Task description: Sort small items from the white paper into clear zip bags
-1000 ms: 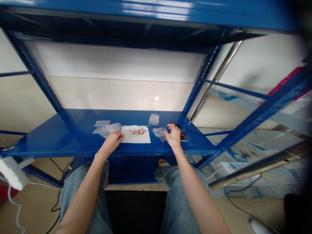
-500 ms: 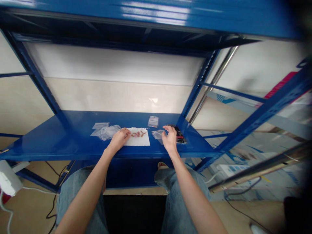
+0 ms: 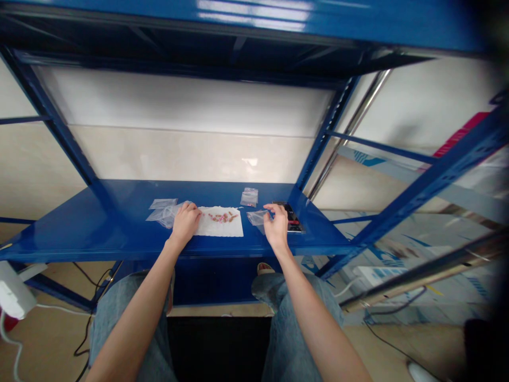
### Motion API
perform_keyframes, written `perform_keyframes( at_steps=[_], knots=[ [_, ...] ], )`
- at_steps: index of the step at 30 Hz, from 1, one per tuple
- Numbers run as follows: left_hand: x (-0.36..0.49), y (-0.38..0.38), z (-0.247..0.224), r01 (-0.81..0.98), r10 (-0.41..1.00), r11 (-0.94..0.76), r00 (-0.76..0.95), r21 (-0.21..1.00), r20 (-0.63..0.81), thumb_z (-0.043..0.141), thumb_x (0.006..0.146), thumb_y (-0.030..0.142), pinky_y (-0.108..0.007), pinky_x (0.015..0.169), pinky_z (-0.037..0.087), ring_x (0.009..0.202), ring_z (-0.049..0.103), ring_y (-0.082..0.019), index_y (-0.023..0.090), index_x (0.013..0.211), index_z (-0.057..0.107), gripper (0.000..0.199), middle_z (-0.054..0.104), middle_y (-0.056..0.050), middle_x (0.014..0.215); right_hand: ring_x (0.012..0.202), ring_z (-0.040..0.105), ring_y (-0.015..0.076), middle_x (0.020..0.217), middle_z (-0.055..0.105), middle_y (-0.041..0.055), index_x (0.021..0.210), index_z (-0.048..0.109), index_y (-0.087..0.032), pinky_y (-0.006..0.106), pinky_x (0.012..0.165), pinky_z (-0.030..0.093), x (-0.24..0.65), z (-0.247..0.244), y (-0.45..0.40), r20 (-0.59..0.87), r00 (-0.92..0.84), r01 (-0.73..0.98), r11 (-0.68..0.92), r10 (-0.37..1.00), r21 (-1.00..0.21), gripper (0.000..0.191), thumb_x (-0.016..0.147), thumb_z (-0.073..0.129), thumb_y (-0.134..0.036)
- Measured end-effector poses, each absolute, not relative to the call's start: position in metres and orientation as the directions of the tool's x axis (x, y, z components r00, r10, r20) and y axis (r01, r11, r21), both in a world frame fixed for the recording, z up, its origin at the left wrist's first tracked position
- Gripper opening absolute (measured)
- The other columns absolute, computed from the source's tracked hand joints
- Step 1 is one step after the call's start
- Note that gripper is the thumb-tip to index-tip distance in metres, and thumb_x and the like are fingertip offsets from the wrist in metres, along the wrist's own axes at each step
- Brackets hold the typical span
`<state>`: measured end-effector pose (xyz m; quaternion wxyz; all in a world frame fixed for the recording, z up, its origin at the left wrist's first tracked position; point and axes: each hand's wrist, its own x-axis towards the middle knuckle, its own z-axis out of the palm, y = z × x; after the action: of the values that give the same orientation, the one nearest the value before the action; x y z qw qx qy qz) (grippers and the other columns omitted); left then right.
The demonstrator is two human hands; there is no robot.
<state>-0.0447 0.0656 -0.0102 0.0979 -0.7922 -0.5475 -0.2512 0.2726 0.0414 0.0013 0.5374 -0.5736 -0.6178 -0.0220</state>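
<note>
On the blue shelf, several small reddish-brown pieces (image 3: 223, 218) lie in a loose row on a white sheet of paper (image 3: 234, 230). My left hand (image 3: 185, 223) rests at the paper's left edge, fingers bent and close together; whatever they may hold is hidden. It partly covers a loose pile of clear plastic bags (image 3: 162, 214). On the other side of the paper, my right hand (image 3: 276, 225) has its fingers curled at a small clear bag (image 3: 256, 217), gripping its right end. Behind these lies another small zip bag (image 3: 249, 197) with reddish contents at its bottom.
A flat black packet with a red stripe (image 3: 293, 217) lies just right of my right hand. Blue uprights (image 3: 318, 140) frame the shelf, and an upper shelf (image 3: 254, 32) overhangs it. A white power strip (image 3: 15, 292) hangs at the lower left.
My left hand has moved left, off the small pieces toward the plastic bag pile, uncovering more of the paper and pieces. My right hand has stayed beside the small bag.
</note>
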Motion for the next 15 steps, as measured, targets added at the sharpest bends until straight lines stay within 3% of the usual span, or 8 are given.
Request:
perform_keyframes(
  at_steps=[10, 15],
  knots=[
    [-0.026, 0.067, -0.001, 0.791, 0.777, -0.546, 0.355, 0.277, 0.52, 0.055, 0.093, 0.022, -0.038, 0.088, 0.044, 0.093, 0.054, -0.025, 0.02, 0.093, 0.075, 0.02, 0.069, -0.008, 0.095, 0.099, 0.055, 0.0261, 0.101, 0.064, 0.0088, 0.094, 0.066, -0.021, 0.04, 0.092, 0.045, 0.268, 0.003, 0.04, 0.678, 0.222, 0.736, 0.336, 0.701, -0.588, 0.027, 0.08, 0.045, -0.011],
    [-0.024, 0.069, -0.003, 0.815, 0.802, -0.518, 0.356, 0.26, 0.48, 0.055, 0.093, 0.022, -0.039, 0.089, 0.043, 0.095, 0.054, -0.027, 0.02, 0.105, 0.075, 0.024, 0.069, -0.01, 0.097, 0.099, 0.055, 0.0257, 0.101, 0.064, 0.0083, 0.092, 0.066, -0.021, 0.039, 0.094, 0.045, 0.267, 0.002, 0.041, 0.678, 0.212, 0.727, 0.351, 0.704, -0.591, 0.026, 0.079, 0.045, -0.011]
  ],
)
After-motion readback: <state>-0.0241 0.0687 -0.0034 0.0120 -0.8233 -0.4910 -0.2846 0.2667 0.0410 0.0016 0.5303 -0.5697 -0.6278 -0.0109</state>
